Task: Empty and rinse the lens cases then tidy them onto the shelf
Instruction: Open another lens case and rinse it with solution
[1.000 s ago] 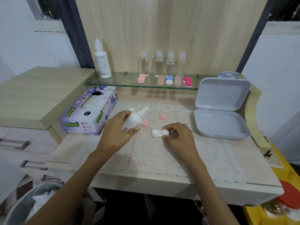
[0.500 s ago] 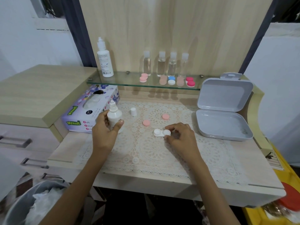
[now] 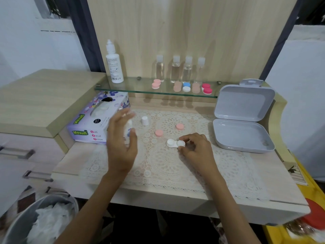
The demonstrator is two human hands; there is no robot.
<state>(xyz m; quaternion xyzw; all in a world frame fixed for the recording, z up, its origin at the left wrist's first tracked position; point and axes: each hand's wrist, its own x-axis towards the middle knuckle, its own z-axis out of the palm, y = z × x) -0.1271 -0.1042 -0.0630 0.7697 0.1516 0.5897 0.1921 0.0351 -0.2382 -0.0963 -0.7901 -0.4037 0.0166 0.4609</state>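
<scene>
With the right hand pinching the uncapped white lens case just ahead of it on the counter, the left hand, fingers spread and holding nothing, hovers just beside the small bottle, which a stray brush could topple and spill.

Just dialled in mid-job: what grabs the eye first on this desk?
The two hands at the centre of the lace mat: the right hand pinches a white case, while the left hand is spread open in front of a small bottle. Two loose pink caps lie just behind the case, and a row of coloured cases lines the glass shelf.
</scene>
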